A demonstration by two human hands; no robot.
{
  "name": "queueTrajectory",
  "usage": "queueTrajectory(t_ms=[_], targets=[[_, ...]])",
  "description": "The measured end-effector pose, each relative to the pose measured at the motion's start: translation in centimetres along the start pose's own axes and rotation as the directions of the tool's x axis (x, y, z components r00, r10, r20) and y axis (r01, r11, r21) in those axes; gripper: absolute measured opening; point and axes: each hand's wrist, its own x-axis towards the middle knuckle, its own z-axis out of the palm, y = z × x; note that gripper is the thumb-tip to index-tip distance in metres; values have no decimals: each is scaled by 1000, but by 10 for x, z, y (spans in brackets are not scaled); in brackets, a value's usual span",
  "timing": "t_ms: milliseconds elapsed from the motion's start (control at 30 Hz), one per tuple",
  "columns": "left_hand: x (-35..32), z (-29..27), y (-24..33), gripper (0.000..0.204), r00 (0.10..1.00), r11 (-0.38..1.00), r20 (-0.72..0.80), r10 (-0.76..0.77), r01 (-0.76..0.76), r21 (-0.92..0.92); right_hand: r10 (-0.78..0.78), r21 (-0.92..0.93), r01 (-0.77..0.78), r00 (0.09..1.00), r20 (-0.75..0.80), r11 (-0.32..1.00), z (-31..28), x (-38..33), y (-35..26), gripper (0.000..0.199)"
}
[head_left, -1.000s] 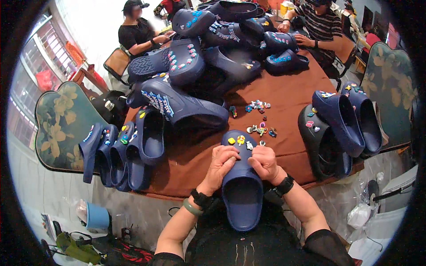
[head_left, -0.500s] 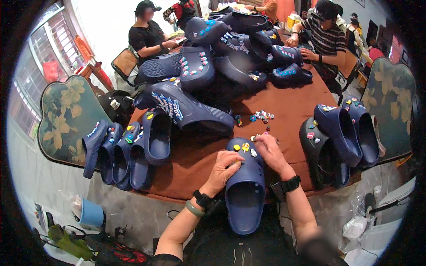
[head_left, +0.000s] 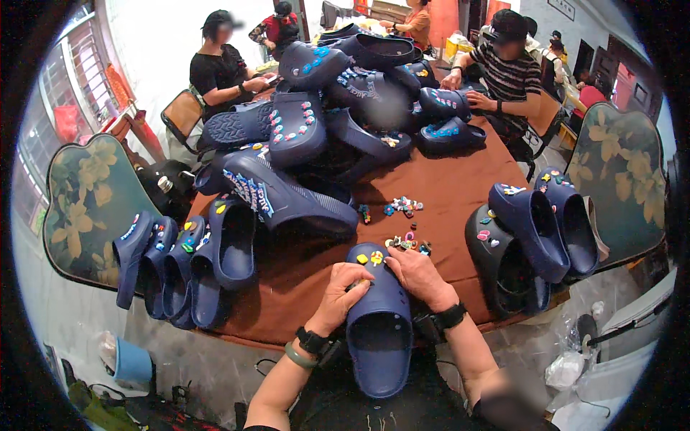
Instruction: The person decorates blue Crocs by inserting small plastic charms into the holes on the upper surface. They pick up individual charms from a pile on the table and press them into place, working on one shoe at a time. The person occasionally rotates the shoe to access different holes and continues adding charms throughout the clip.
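Observation:
A navy blue clog [head_left: 379, 337] lies toe-away at the near table edge, its heel pointing toward me. Two yellow shoe charms [head_left: 370, 258] are set on its toe. My left hand [head_left: 343, 293] grips the clog's left side, thumb and forefinger pinched together; something small may be between them. On the toe's right side rests my right hand [head_left: 422, 278], fingers bent and fingertips close to the yellow charms. It covers the spot where a white charm was visible, and whatever is under its fingertips is hidden. Just beyond are loose charms [head_left: 405, 243].
A big heap of navy clogs [head_left: 302, 129] fills the table's far middle. More decorated clogs stand in rows at left [head_left: 187, 266] and right [head_left: 532, 230]. Another small charm pile [head_left: 404, 206] lies on the brown tablecloth [head_left: 445, 187]. Several people sit farther back.
My right hand has come back from the loose charms onto the clog's toe, covering the white charm. The left hand keeps its grip. The whole view has shifted slightly.

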Motion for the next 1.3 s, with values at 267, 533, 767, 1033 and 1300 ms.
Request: queueTrajectory(t_ms=[267,533,767,1033,1300], targets=[[-2,0,0,13,1000,1000,3,2,-2,11,132,253,-171,977,165,952,-6,-7,-1,62],[-1,0,3,11,999,1000,-24,-26,26,5,145,174,-181,969,202,968,-9,14,-4,36],[-3,0,0,11,1000,1000,-10,18,-17,9,97,132,-92,995,-33,987,16,-3,20,26],[-3,0,4,11,1000,1000,-3,-1,1,-6,276,267,-229,949,-153,936,12,1,16,14],[7,-8,16,12,989,971,120,81,-106,214,-133,422,156,988,-84,893,-7,26,-3,16]])
